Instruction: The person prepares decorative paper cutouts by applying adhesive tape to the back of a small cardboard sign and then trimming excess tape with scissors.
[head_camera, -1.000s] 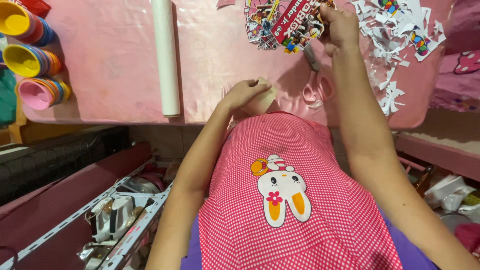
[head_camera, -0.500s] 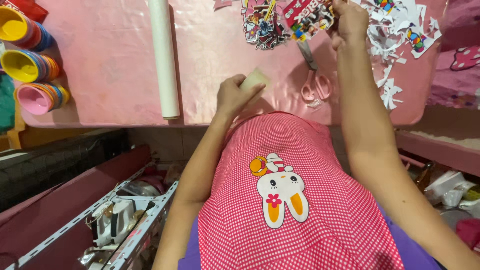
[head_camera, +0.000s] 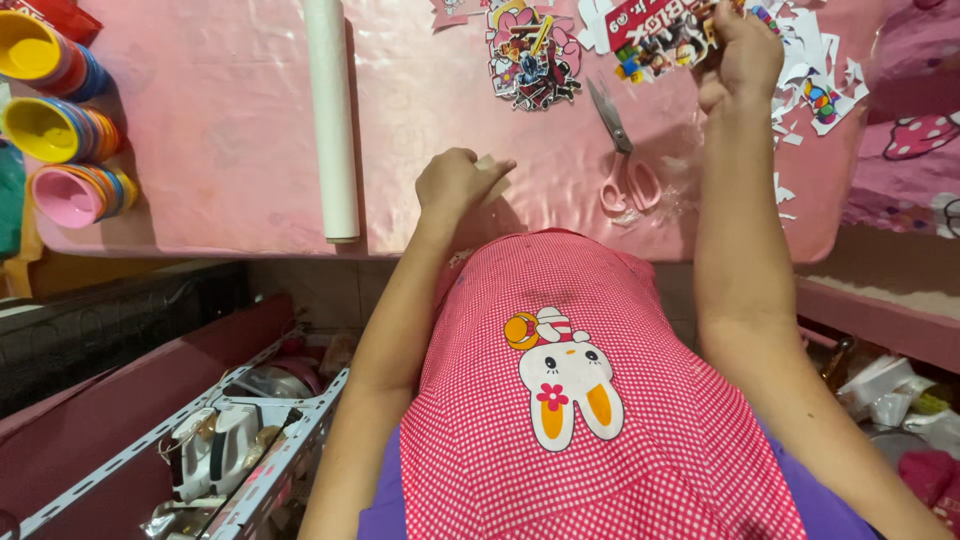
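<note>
Since a moment ago my left hand (head_camera: 455, 185) has slid a little further onto the pink table (head_camera: 220, 130), away from its near edge, and my right hand (head_camera: 742, 55) has kept its place at the far right of the table. The table carries everything; by my reading the work has shifted from reaching to sorting. Largest on it is the white paper roll (head_camera: 331, 115), lying from the far edge to the near edge, left of my left hand. At the left edge lie stacks of coloured bowls (head_camera: 60, 130), yellow and pink. The pink-handled scissors (head_camera: 622, 160) rest untouched between my hands, blades pointing to the far edge. Printed cartoon cut-outs (head_camera: 532, 60) and white paper scraps (head_camera: 825, 70) lie along the far edge. My right hand is closed on a printed sheet (head_camera: 655, 30) there. My left hand is curled around a small cream card piece (head_camera: 492, 170), fingers pinching it just above the table.
</note>
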